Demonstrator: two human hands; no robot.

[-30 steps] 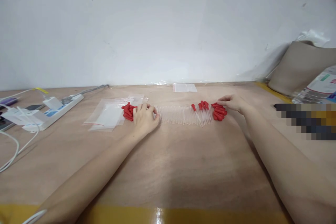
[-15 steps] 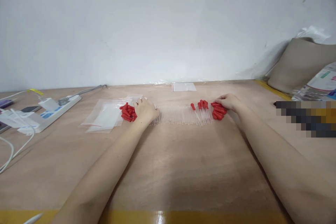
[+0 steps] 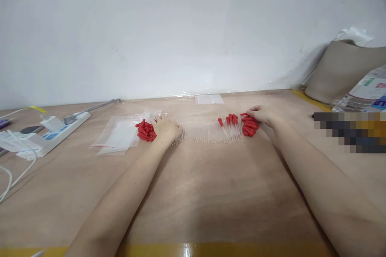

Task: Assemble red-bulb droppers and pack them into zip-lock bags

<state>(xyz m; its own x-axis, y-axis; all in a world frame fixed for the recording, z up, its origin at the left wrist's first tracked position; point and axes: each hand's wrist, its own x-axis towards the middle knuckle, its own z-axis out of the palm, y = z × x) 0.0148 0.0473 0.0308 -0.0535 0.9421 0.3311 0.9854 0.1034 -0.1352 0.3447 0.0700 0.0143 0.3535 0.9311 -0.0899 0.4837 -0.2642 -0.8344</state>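
A row of clear, thin dropper tubes (image 3: 199, 131) lies side by side on the table. Several tubes near its right end carry red rubber bulbs (image 3: 231, 118). My left hand (image 3: 167, 128) rests over the left end of the row, fingers spread and bent, beside a pile of loose red bulbs (image 3: 145, 131). What lies under its palm is hidden. At the right, my right hand (image 3: 261, 114) pinches a red dropper bulb (image 3: 243, 114) between thumb and fingers, just above a second heap of red bulbs (image 3: 249, 126).
Clear zip bags (image 3: 117, 136) lie left of the bulbs, and another small bag (image 3: 209, 99) is near the wall. A white power strip (image 3: 60, 136) with chargers and cables sits far left. At the right stand a grey-brown container (image 3: 334, 72) and a plastic bottle (image 3: 362, 92).
My right hand has drawn one red bulb slightly up and out from the right heap, so it now points left from the fingertips. My left hand has stayed over the tubes.
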